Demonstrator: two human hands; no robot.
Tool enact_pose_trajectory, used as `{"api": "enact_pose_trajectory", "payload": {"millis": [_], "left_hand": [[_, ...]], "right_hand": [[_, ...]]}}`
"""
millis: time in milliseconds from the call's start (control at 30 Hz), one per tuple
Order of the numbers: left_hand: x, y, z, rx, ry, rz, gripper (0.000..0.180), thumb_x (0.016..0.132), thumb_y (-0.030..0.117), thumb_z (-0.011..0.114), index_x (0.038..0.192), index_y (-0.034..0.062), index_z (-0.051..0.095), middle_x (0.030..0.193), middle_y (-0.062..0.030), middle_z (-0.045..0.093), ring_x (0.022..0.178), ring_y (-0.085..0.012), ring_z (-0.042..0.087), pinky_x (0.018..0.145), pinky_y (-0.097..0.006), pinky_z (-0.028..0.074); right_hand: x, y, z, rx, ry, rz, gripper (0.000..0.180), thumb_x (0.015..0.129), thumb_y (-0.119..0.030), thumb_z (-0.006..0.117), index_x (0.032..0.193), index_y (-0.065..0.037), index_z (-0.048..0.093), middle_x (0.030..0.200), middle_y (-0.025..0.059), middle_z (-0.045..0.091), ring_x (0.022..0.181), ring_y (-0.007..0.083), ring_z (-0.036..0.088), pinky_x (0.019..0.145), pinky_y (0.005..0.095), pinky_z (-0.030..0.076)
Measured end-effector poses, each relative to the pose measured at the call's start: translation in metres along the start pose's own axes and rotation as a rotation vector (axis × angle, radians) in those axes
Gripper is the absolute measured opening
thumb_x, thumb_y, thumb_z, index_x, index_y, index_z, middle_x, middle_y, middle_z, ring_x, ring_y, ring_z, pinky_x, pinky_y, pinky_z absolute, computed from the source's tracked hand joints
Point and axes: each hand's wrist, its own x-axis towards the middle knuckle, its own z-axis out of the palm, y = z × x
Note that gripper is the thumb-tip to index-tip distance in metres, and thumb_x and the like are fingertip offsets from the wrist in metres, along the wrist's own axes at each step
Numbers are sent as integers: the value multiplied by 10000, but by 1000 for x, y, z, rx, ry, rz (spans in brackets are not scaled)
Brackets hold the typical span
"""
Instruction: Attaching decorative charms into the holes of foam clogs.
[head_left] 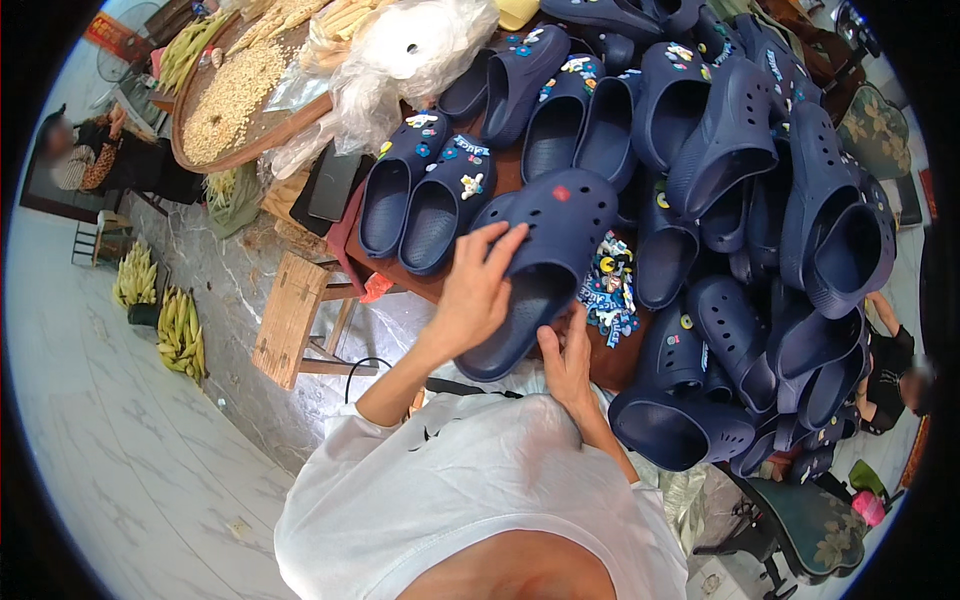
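You had the navy clog (548, 250) at the near edge of the worktop (625, 362), its toe pointing away from you and its holed upper facing up. Your left hand (475, 285) gripped it from the left side, two fingertips lying on the upper near the opening. Your right hand (567, 365) was against the right side toward the heel, thumb raised; whether its hidden fingers also gripped, I could not tell. A small red piece (561, 193) showed among the holes, and the rest of the upper looked bare.

Just to the right lay a heap of loose charms (610, 290). The decorated pair (447, 205) sat beyond your left hand, charms on the uppers, and a pile of clogs (740, 330) crowded the right.

The step in hand seemed to be steadying and positioning the clog. In my judgement, the next move called for firm left-hand support, leaving your right hand free to work at the holes.
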Motion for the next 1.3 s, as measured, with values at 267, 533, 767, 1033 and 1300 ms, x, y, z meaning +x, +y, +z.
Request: {"api": "enact_pose_trajectory", "payload": {"millis": [267,533,767,1033,1300], "left_hand": [[50,-42,-55,-110,-54,65,423,929,6,492,1352,-11,500,1301,-204,546,1263,-336,505,1085,-373,361],[204,-144,-20,-29,313,252,372,962,135,534,1307,-3,545,1226,-233,617,1166,-387,578,1002,-411,438],[284,-154,36,132,304,80,370,899,82,589,1259,-1,585,1178,-251,640,1119,-375,613,981,-420,465],[315,-163,75,245,383,218,432,902,43,525,1326,-21,474,1133,-311,593,1063,-474,563,944,-497,450],[308,-194,56,218,215,123,515,866,192,532,1328,-29,472,1253,-306,557,1200,-471,523,1016,-516,415]], "right_hand": [[-7,21,-19,-179,73,-41,265,942,-26,571,1205,8,580,1034,121,607,838,188,626,703,297,534],[-20,53,-22,-190,108,57,204,924,-16,580,1122,-15,626,970,118,600,840,216,646,711,309,552],[-22,50,-28,-297,260,81,262,895,-21,612,1157,-22,606,1106,146,544,909,257,619,732,335,555],[-28,53,-28,-284,301,122,319,889,-18,620,1204,-30,573,1166,149,505,953,263,590,755,345,547],[-28,36,-29,-191,277,21,264,886,-41,611,1149,-50,588,1090,134,526,977,311,582,818,404,481]]}}
